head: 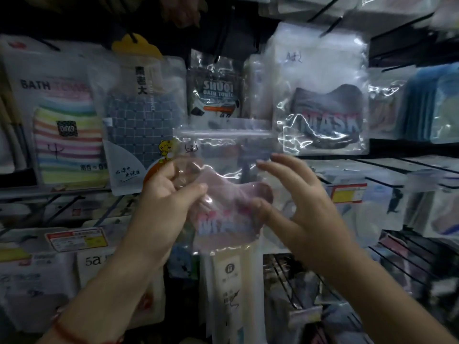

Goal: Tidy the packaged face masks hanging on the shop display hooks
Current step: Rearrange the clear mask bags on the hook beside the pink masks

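blurrily, left hand [171, 192] fingers pinch pink mask bag [223, 189]; right hand [285, 202] fingers spread.

Hanging packets [320, 95] crowding round both hands [171, 192]

bare forearms, perhaps red wrist cord [65, 330]

striped bath towel pack [67, 135], checked towel pack [139, 130], shuqi towel pack [217, 93] on hooks
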### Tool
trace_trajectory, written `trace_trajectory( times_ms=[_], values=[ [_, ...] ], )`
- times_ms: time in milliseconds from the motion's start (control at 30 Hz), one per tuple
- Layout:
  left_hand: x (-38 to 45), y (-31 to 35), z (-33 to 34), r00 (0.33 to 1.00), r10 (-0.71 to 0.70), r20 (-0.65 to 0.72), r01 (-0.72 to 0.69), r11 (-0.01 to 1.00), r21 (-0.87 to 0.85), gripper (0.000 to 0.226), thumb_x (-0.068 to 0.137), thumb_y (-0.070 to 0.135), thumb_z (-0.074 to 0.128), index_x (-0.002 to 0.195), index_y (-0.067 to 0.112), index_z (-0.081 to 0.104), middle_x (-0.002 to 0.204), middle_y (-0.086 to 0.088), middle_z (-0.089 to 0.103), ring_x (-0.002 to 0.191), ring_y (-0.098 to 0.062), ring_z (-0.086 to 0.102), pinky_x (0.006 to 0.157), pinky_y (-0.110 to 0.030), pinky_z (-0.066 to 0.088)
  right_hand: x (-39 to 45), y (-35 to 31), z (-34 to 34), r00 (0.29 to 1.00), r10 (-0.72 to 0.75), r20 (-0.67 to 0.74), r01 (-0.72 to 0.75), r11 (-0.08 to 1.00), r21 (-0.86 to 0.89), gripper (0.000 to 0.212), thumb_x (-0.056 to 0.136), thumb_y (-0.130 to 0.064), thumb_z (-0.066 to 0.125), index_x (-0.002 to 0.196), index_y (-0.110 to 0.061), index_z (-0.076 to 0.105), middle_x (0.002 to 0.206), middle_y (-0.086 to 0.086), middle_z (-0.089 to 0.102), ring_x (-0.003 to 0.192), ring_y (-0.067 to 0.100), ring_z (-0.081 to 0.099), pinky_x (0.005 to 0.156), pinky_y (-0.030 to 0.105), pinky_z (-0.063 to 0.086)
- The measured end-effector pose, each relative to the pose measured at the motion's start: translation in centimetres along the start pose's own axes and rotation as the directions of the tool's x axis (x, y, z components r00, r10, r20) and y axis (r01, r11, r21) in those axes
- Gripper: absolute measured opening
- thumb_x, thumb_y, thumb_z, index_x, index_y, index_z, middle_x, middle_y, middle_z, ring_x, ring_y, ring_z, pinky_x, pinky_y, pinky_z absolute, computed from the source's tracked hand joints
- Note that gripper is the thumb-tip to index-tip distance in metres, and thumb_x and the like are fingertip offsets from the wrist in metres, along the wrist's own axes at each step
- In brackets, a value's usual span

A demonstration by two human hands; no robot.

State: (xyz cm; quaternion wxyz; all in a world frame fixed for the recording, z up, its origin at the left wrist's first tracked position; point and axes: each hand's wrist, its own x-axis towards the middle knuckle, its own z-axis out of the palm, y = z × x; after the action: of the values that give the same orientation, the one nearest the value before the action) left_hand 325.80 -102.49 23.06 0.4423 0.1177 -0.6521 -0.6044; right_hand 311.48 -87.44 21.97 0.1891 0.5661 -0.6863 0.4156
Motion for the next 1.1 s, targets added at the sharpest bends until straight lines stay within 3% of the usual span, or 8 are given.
trace_trajectory(
  times_ms=[133, 400, 500, 667, 767, 867, 933, 1100],
  values=[
    [0.1, 0.3, 0.3, 0.997, 0.071, -0.002, -0.071, 0.997, 0.025, 0.024, 0.090, -0.001, 0.061, 0.097, 0.020, 0.070, 0.084, 0.004, 0.074, 0.074, -0.012, 0.071, 0.055, -0.022, 0.054, 3.2, -0.4, -2.4, 0.998, 0.022, -0.064, -0.018, 0.998, 0.067, 0.067, 0.088, -0.052, 0.056, 0.149, -0.039, 0.030, 0.152, -0.021, 0.028, 0.136, 0.001, 0.032, 0.112, 0.037, 0.038],
    [0.0, 2.9, 0.6, 0.971, 0.240, -0.005, -0.240, 0.970, 0.039, 0.027, 0.061, 0.034, 0.074, 0.086, 0.026, 0.075, 0.097, -0.014, 0.073, 0.095, -0.030, 0.067, 0.087, -0.045, 0.050, 6.5, -0.2, -4.4, 0.998, 0.050, -0.023, -0.046, 0.986, 0.158, 0.054, 0.093, -0.046, 0.055, 0.144, -0.035, 0.041, 0.133, -0.016, 0.051, 0.124, 0.007, 0.047, 0.103, 0.038, 0.045],
    [0.2, 3.7, 1.0, 0.956, 0.293, 0.021, -0.293, 0.956, 0.029, 0.025, 0.064, 0.032, 0.074, 0.087, 0.023, 0.074, 0.100, -0.020, 0.071, 0.097, -0.036, 0.066, 0.089, -0.050, 0.048, 7.1, 0.1, -5.6, 0.999, 0.036, -0.011, -0.030, 0.945, 0.324, 0.028, 0.094, -0.037, 0.060, 0.121, -0.032, 0.060, 0.102, -0.016, 0.065, 0.090, -0.006, 0.061, 0.076, 0.014, 0.048],
    [1.4, 5.3, 3.5, 0.913, 0.402, 0.067, -0.407, 0.887, 0.218, 0.035, 0.086, 0.019, 0.074, 0.116, 0.032, 0.062, 0.099, -0.004, 0.076, 0.093, -0.026, 0.072, 0.077, -0.037, 0.058, 8.4, 2.6, -8.5, 0.998, -0.008, -0.056, 0.034, 0.873, 0.486, 0.008, 0.091, -0.014, 0.067, 0.090, -0.022, 0.070, 0.073, 0.004, 0.064, 0.068, 0.021, 0.062, 0.065, 0.039, 0.053],
    [3.1, 6.6, 5.5, 0.795, 0.587, 0.155, -0.573, 0.642, 0.509, 0.052, 0.092, 0.022, 0.068, 0.131, 0.049, 0.047, 0.110, 0.009, 0.068, 0.089, -0.013, 0.068, 0.074, -0.027, 0.058, 8.9, 3.9, -10.6, 0.998, -0.048, -0.051, 0.065, 0.903, 0.424, 0.014, 0.090, -0.010, 0.066, 0.088, -0.024, 0.069, 0.073, -0.002, 0.067, 0.068, 0.020, 0.063, 0.062, 0.028, 0.054],
    [5.1, 8.0, 7.4, 0.510, 0.686, 0.520, -0.687, -0.039, 0.726, 0.046, 0.095, 0.018, 0.061, 0.139, 0.029, 0.052, 0.117, 0.007, 0.063, 0.083, -0.007, 0.061, 0.063, -0.024, 0.053, 9.4, 5.1, -12.2, 0.995, -0.070, -0.076, 0.091, 0.941, 0.325, 0.013, 0.090, -0.012, 0.067, 0.089, -0.025, 0.069, 0.077, -0.002, 0.067, 0.071, 0.021, 0.062, 0.065, 0.029, 0.054],
    [6.8, 8.6, 8.4, 0.374, 0.607, 0.701, -0.673, -0.342, 0.656, 0.040, 0.092, 0.014, 0.062, 0.132, 0.017, 0.061, 0.115, -0.004, 0.065, 0.091, -0.019, 0.063, 0.065, -0.034, 0.055, 9.9, 5.9, -13.1, 0.991, -0.071, -0.112, 0.101, 0.952, 0.289, 0.011, 0.089, -0.012, 0.067, 0.090, -0.022, 0.070, 0.077, 0.002, 0.067, 0.071, 0.024, 0.062, 0.068, 0.035, 0.054],
    [10.4, 9.6, 10.7, 0.249, 0.489, 0.836, -0.641, -0.564, 0.521, 0.038, 0.092, 0.014, 0.059, 0.129, 0.011, 0.064, 0.103, -0.013, 0.065, 0.081, -0.027, 0.060, 0.064, -0.044, 0.053, 11.7, 7.8, -15.1, 0.978, -0.092, -0.186, 0.123, 0.979, 0.163, 0.011, 0.089, -0.015, 0.069, 0.088, -0.026, 0.069, 0.074, -0.004, 0.065, 0.062, 0.012, 0.058, 0.059, 0.024, 0.049]
  ],
)
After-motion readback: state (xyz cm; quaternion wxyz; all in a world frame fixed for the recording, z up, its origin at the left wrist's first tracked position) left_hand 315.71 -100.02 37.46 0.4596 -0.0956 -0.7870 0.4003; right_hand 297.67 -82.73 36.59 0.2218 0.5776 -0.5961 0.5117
